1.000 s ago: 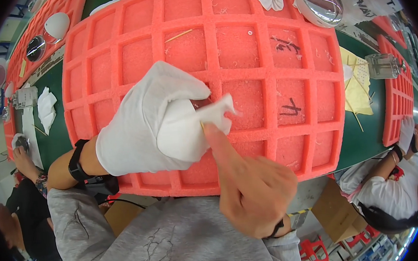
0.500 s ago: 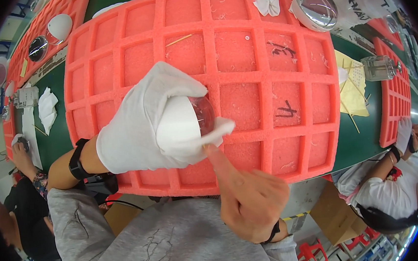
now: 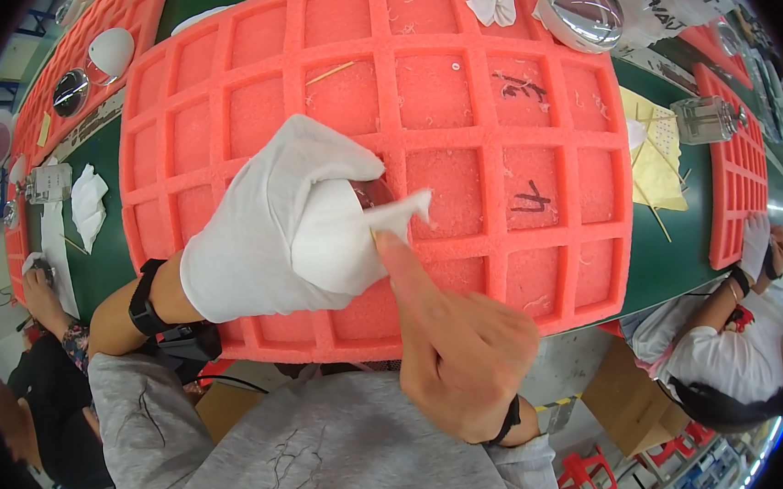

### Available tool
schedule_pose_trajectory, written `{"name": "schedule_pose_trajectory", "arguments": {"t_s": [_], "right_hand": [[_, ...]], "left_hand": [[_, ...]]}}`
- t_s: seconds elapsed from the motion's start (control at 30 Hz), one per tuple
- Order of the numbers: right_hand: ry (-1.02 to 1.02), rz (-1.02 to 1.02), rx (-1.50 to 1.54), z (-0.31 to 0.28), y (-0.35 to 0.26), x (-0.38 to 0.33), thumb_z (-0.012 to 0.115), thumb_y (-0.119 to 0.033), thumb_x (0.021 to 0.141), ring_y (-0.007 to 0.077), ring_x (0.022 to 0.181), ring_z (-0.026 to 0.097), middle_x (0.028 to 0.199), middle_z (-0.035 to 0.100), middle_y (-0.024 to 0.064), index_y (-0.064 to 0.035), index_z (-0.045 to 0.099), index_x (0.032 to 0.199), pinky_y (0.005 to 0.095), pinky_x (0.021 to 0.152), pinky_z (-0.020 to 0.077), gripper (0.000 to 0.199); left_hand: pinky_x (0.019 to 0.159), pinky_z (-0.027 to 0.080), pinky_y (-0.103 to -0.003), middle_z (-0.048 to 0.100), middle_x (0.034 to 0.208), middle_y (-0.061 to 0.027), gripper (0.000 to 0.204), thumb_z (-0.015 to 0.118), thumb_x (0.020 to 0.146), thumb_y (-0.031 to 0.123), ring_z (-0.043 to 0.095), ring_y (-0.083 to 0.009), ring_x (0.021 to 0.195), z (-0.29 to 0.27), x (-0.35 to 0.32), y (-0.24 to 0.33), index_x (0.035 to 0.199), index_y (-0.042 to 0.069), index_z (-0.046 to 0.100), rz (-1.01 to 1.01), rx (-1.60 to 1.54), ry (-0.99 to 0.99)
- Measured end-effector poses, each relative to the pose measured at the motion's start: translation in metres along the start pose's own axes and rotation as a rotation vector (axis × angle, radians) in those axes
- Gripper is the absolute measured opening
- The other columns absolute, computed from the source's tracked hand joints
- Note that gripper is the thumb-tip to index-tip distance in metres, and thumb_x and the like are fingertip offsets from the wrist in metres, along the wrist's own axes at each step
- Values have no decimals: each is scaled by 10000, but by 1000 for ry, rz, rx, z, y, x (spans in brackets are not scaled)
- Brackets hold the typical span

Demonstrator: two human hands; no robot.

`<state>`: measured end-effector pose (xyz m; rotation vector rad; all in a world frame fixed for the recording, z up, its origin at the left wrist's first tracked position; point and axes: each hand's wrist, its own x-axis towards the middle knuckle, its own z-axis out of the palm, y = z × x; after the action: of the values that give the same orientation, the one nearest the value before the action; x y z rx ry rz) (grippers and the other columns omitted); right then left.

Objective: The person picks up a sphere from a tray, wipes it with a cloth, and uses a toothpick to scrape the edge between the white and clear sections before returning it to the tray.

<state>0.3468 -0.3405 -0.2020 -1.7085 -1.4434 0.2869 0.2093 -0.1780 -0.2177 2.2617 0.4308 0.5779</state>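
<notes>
My left hand (image 3: 252, 220), in a white glove, is closed around a rounded white housing (image 3: 329, 240) with a clear, domed part (image 3: 375, 192) on its right side. My bare right hand (image 3: 464, 354) is just below and right of it, index finger stretched toward the housing. A thin wooden stick (image 3: 373, 234) shows only as a short tip at that finger; the rest is hidden by the hand. Wrapped at the stick's end, a strip of white cloth (image 3: 400, 212) lies across the edge of the clear part, its loose end sticking out to the right.
Below my hands lies a pink foam tray (image 3: 490, 191) with square pockets, one holding a loose stick (image 3: 330, 73). A clear domed cover (image 3: 581, 13) and crumpled tissue (image 3: 492, 5) sit at its far right. Right: yellow cloth (image 3: 651, 150), glass bottle (image 3: 705, 120). People work on both sides.
The cloth strip has swung upward across the clear part, and my right hand has shifted slightly with it. My left hand keeps its hold. The foam tray sits slightly further left in view.
</notes>
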Motion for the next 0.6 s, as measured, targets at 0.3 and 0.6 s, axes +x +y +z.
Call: {"name": "schedule_pose_trajectory", "arguments": {"t_s": [0.3, 0.6], "right_hand": [[15, -77, -53, -3, 2, -9, 635, 83, 560, 133, 432, 291, 578, 279, 1, -28, 716, 1299, 302, 418, 289, 752], [-18, -31, -8, 3, 2, -18, 657, 160, 654, 163, 414, 283, 530, 380, 23, 1, 747, 1223, 328, 422, 261, 597]], "left_hand": [[749, 499, -307, 577, 1070, -75, 680, 927, 643, 168, 605, -184, 874, -8, 7, -2, 1226, 96, 585, 125, 75, 0], [702, 505, -278, 581, 1020, -81, 691, 967, 630, 190, 610, -165, 806, 2, 5, -2, 1185, 53, 579, 105, 187, 21]]}}
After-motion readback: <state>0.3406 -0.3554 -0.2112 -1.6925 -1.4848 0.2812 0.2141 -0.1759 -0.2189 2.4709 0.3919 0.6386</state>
